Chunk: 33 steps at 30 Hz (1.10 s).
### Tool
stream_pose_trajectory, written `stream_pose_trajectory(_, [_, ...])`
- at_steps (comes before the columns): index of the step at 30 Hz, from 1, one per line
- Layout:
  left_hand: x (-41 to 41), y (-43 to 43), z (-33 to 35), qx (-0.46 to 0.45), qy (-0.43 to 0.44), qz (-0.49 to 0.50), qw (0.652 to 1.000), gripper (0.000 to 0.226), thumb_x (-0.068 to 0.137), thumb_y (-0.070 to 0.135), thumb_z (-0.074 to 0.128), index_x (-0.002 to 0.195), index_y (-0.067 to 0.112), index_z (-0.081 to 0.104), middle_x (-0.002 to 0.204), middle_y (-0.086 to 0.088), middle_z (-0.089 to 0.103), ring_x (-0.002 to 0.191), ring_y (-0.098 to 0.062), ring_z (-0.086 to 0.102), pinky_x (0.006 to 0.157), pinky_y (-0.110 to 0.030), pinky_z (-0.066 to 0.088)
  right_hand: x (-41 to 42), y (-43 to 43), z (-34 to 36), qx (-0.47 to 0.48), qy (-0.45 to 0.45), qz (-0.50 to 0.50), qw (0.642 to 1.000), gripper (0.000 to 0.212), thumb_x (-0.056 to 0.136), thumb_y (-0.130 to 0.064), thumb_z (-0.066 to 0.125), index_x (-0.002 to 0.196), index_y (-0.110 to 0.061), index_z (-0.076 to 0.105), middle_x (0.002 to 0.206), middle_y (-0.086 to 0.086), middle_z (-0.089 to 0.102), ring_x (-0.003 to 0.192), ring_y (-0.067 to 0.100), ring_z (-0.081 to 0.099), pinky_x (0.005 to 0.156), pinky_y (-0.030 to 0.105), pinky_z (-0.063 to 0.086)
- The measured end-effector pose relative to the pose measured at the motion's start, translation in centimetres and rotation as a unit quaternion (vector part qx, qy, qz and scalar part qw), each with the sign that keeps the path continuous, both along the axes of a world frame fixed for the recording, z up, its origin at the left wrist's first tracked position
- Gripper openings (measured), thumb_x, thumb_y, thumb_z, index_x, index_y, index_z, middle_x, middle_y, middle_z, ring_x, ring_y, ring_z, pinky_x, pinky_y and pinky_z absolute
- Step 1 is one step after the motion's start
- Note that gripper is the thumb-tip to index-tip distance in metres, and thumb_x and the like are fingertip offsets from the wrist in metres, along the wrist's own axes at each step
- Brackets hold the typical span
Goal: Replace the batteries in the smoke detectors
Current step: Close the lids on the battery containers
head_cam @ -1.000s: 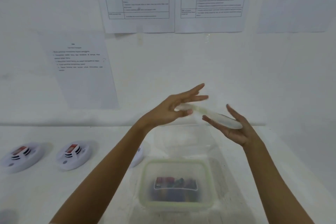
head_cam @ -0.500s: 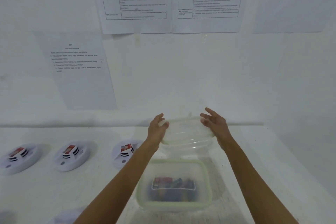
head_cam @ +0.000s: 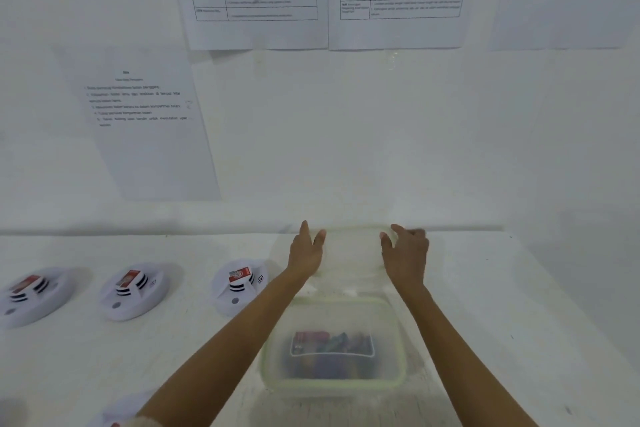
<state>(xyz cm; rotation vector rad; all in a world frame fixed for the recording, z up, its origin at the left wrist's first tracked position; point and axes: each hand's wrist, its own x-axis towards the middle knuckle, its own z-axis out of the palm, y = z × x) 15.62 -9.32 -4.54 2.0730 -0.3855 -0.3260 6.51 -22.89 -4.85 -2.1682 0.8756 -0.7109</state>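
Three white smoke detectors (head_cam: 27, 295) (head_cam: 133, 289) (head_cam: 239, 284) lie in a row on the white table, each with a red-labelled battery showing on top. A lidded clear box (head_cam: 391, 329) holding several batteries (head_cam: 329, 350) stands near me. Behind it a clear lid (head_cam: 351, 253) rests low over a faint clear container. My left hand (head_cam: 306, 255) lies against the lid's left edge with a straight finger and the thumb at the rim. My right hand (head_cam: 405, 256) curls its fingers over the right edge.
Printed sheets (head_cam: 149, 121) hang on the white wall just behind the table. The edge of another white detector (head_cam: 117, 416) shows at the bottom left under my left forearm. A side wall closes in on the right.
The clear lid, held tilted in the air a second ago, has come down flat behind the battery box. Both hands followed it down and forward.
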Motion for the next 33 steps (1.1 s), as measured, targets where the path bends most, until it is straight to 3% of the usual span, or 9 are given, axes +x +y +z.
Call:
stream_pose_trajectory(2, [0.0, 0.0, -0.1, -0.028, 0.032, -0.002, 0.999, 0.065, 0.098, 0.038, 0.04, 0.15, 0.012, 0.009, 0.155, -0.011, 0.019, 0.143, -0.024, 0.019, 0.112, -0.032, 0.019, -0.1, 0.8, -0.1, 0.006, 0.029, 0.003, 1.0, 0.043, 0.097, -0.027, 0.044, 0.129, 0.002, 0.046, 0.125, 0.025, 0.043, 0.118, 0.034, 0.035, 0.093, 0.03, 0.025])
stream_pose_trajectory(7, [0.1, -0.1, 0.0, -0.046, 0.064, -0.001, 0.997, 0.103, 0.077, 0.046, 0.07, 0.15, 0.018, 0.003, 0.156, -0.008, 0.015, 0.143, -0.024, 0.016, 0.113, -0.037, 0.022, -0.5, 1.6, -0.2, 0.078, 0.01, 0.027, 0.997, 0.075, 0.089, -0.042, 0.055, 0.144, -0.002, 0.023, 0.144, 0.019, 0.035, 0.134, 0.032, 0.029, 0.108, 0.036, 0.025])
stream_pose_trajectory(13, [0.7, 0.0, -0.2, -0.064, 0.073, -0.025, 0.995, 0.099, 0.079, 0.042, 0.07, 0.15, 0.027, 0.002, 0.157, -0.007, 0.013, 0.143, -0.024, 0.016, 0.114, -0.04, 0.022, -0.3, 0.9, 0.5, 0.158, -0.012, 0.019, 0.987, 0.081, 0.082, -0.04, 0.067, 0.143, -0.004, 0.028, 0.144, 0.014, 0.039, 0.134, 0.03, 0.034, 0.108, 0.039, 0.028])
stream_pose_trajectory(16, [0.6, 0.1, -0.1, -0.071, 0.067, -0.04, 0.994, 0.09, 0.079, 0.042, 0.07, 0.147, 0.037, 0.011, 0.158, -0.004, 0.011, 0.144, -0.024, 0.015, 0.116, -0.045, 0.021, -0.1, 0.8, 0.2, 0.206, -0.045, 0.006, 0.978, 0.079, 0.079, -0.035, 0.071, 0.142, -0.009, 0.032, 0.144, 0.011, 0.04, 0.133, 0.029, 0.036, 0.109, 0.042, 0.03])
stream_pose_trajectory(19, [0.7, 0.7, -0.1, -0.113, 0.093, -0.067, 0.987, 0.079, 0.085, 0.032, 0.066, 0.146, 0.04, 0.017, 0.158, -0.003, 0.004, 0.145, -0.021, 0.009, 0.116, -0.041, 0.019, -0.1, 0.8, -0.2, 0.224, -0.07, 0.007, 0.972, 0.081, 0.078, -0.034, 0.073, 0.144, -0.014, 0.03, 0.145, 0.012, 0.039, 0.134, 0.03, 0.034, 0.11, 0.044, 0.03])
stream_pose_trajectory(22, [0.7, 0.9, 0.0, -0.14, 0.111, -0.076, 0.981, 0.077, 0.091, 0.023, 0.06, 0.147, 0.039, 0.011, 0.158, -0.001, -0.01, 0.145, -0.02, 0.001, 0.114, -0.038, 0.016, -0.3, 0.8, -0.1, 0.216, -0.051, 0.034, 0.974, 0.086, 0.079, -0.035, 0.07, 0.147, -0.017, 0.021, 0.148, 0.012, 0.033, 0.136, 0.03, 0.029, 0.111, 0.044, 0.027])
stream_pose_trajectory(24, [0.8, 0.5, 0.3, -0.115, 0.103, -0.052, 0.987, 0.077, 0.092, 0.028, 0.057, 0.149, 0.033, 0.005, 0.157, -0.003, -0.013, 0.145, -0.021, 0.002, 0.114, -0.037, 0.015, -0.4, 0.7, 0.1, 0.22, -0.039, 0.053, 0.973, 0.087, 0.081, -0.034, 0.068, 0.148, -0.017, 0.015, 0.15, 0.013, 0.028, 0.138, 0.03, 0.025, 0.111, 0.044, 0.025])
stream_pose_trajectory(29, [0.5, -0.7, 0.2, 0.092, 0.011, 0.024, 0.995, 0.086, 0.091, 0.054, 0.042, 0.149, 0.013, -0.007, 0.156, -0.018, 0.004, 0.144, -0.03, 0.009, 0.115, -0.05, 0.013, -0.1, 1.6, 0.0, 0.221, -0.067, 0.026, 0.973, 0.082, 0.085, -0.031, 0.065, 0.148, -0.015, 0.015, 0.15, 0.014, 0.028, 0.138, 0.03, 0.026, 0.112, 0.042, 0.025])
stream_pose_trajectory(33, [-0.6, -1.0, 0.4, 0.103, -0.018, 0.014, 0.994, 0.1, 0.084, 0.056, 0.056, 0.149, 0.014, -0.007, 0.156, -0.017, 0.007, 0.143, -0.03, 0.014, 0.112, -0.043, 0.02, 0.1, 1.6, 0.0, 0.227, -0.069, 0.025, 0.971, 0.084, 0.085, -0.032, 0.065, 0.148, -0.016, 0.012, 0.151, 0.013, 0.026, 0.139, 0.03, 0.024, 0.111, 0.041, 0.024])
